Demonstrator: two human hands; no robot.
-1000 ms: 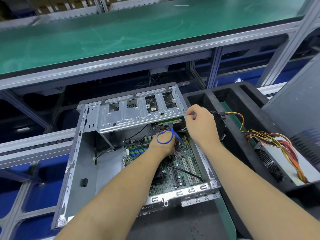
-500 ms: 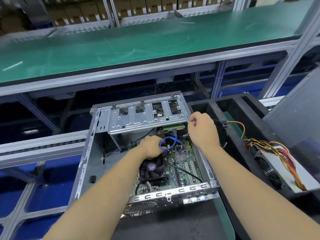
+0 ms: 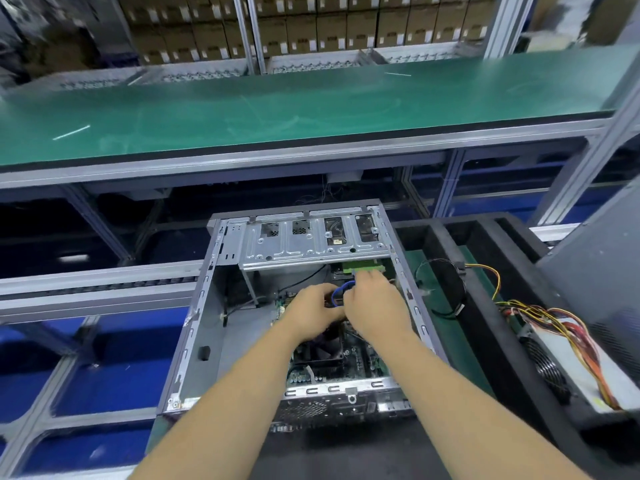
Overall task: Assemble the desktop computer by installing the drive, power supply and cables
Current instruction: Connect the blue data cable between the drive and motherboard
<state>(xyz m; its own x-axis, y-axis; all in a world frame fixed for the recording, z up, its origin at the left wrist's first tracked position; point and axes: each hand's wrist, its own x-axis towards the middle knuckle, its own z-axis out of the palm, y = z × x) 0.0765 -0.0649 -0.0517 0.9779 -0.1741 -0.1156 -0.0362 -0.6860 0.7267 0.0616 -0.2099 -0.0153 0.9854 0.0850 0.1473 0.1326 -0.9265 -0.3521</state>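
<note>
Green bench (image 3: 277, 109) behind; boxed shelves (image 3: 301, 29) beyond.

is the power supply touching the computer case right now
Apart. The head view shows the power supply lying off to the right in the black foam tray, whose wall and a green strip separate it from the computer case.

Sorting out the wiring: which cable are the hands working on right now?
The blue cable, looped between the left hand and right hand inside the case. The yellow-and-red bundle lies untouched on the power supply.
</note>
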